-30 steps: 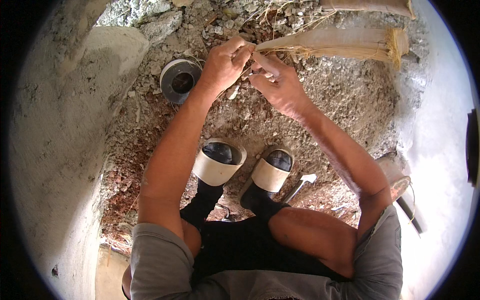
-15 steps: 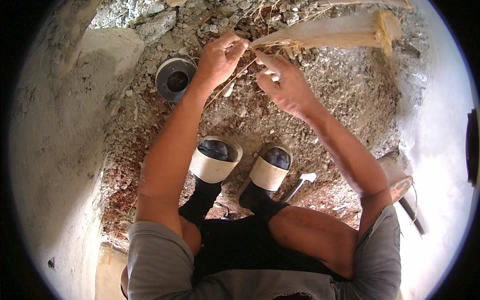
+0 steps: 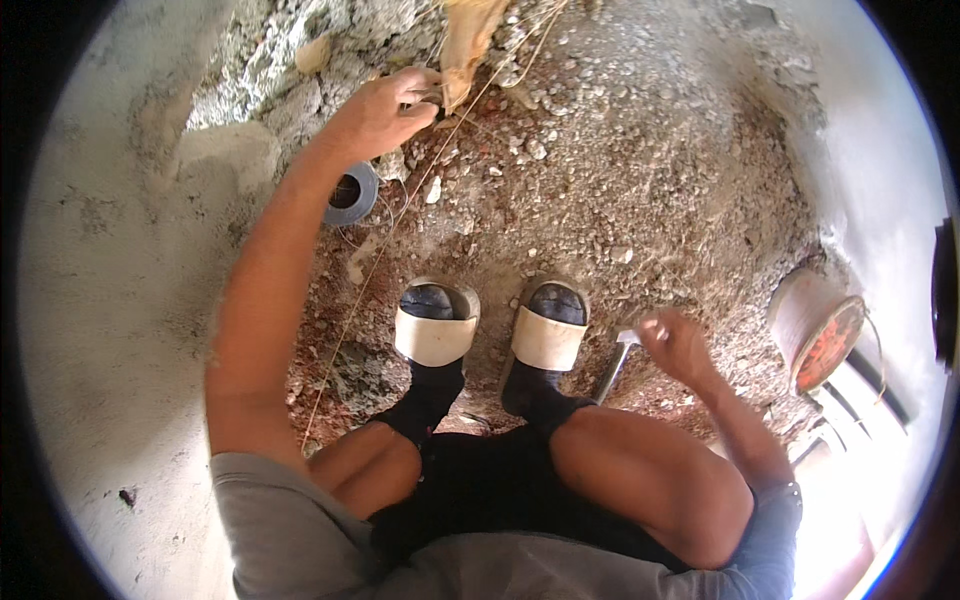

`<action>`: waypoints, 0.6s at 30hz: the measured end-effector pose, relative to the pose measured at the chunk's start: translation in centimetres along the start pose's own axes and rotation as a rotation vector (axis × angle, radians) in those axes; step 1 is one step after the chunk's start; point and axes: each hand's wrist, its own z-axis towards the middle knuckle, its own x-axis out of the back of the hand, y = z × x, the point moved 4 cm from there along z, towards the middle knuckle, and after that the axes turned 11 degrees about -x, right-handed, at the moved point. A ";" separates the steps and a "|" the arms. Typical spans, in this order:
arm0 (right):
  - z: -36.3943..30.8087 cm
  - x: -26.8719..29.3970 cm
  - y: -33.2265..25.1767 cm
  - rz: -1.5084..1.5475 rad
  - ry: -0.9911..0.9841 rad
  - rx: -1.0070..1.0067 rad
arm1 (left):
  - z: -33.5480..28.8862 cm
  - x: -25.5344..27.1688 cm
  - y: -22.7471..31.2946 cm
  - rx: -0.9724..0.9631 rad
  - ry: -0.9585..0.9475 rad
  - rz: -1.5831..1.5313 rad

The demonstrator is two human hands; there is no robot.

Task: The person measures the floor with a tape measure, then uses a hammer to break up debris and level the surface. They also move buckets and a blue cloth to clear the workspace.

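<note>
Since the earlier frames, I see the right hand (image 3: 676,346) has left the pale fibrous strip (image 3: 470,45) and dropped to the right of centre, while the strip has swung from lying sideways to pointing down from the top edge. The left hand (image 3: 382,115), upper left of centre, has bent fingers at its lower tip; I can't tell whether they pinch it. The right hand is loosely curled beside the head of the hammer (image 3: 611,374); I can't tell whether it touches. A grey spool (image 3: 365,196) sits below the left hand.
</note>
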 end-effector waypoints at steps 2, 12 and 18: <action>-2.0 -4.1 2.9 0.013 -0.046 -0.150 | 0.7 2.5 1.9 -0.006 -0.160 0.257; -3.9 -13.7 6.5 0.293 0.154 -0.513 | 2.1 -0.4 2.6 -0.111 -0.370 0.763; -4.3 -14.7 7.4 0.420 0.251 -0.532 | 2.1 -3.2 -0.1 -0.150 -0.086 0.702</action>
